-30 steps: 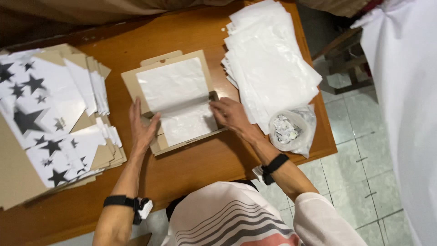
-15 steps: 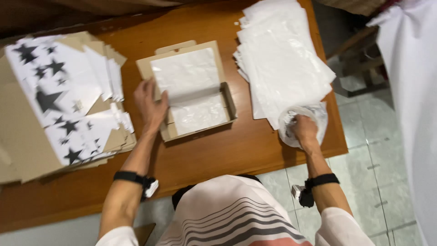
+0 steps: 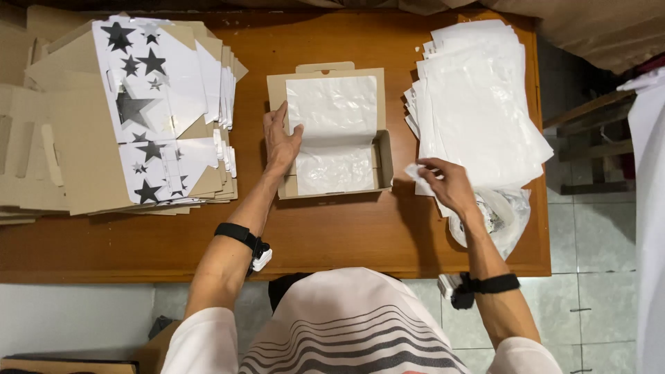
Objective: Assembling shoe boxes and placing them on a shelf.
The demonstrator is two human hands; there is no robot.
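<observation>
An open, shallow brown cardboard box lies at the middle of the brown wooden table, its lid folded back toward the far side. It is lined with a white sheet of thin paper, spread across both lid and tray. The left hand is laid flat, fingers spread, on the box's left edge and the sheet's margin, apparently so that the lining is kept from sliding.

Just right of the box, the right hand is seen with fingertips pinched on a small white piece, at the near corner of a tall stack of white paper sheets; whether that piece belongs to the stack cannot be told. A crumpled clear plastic bag lies near the table's right near corner, its contents not distinguishable.

At the far left, a pile of flattened cardboard box blanks printed with black stars on white is cut off by the frame edge. Black wristbands are worn on both wrists.
</observation>
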